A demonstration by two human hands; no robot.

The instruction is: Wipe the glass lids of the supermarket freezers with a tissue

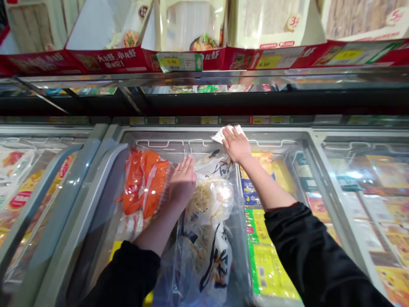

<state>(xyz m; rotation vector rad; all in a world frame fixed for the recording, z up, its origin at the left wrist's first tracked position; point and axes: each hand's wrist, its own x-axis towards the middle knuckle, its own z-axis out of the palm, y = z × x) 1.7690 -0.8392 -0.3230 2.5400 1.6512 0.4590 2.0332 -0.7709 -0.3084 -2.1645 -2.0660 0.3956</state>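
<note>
My right hand [236, 145] presses a white cloth or wipe [219, 135] at the far edge of a chest freezer's glass lid [162, 135]. The palm is down over the cloth, and part of it shows around the fingers. Nearer to me on the left, my left hand [182, 179] holds nothing; its fingers are stretched out, and it appears to lie on the glass. Below the glass are orange bags [145, 183], clear bags with black lettering [211, 213] and yellow-green packets [265, 256].
Neighbouring freezers stand at the left and right, with a raised grey handle [60, 183] on the left one. Above the far edge runs a shelf rail [179, 79] carrying red-edged boxes [105, 59] and price tags [179, 62].
</note>
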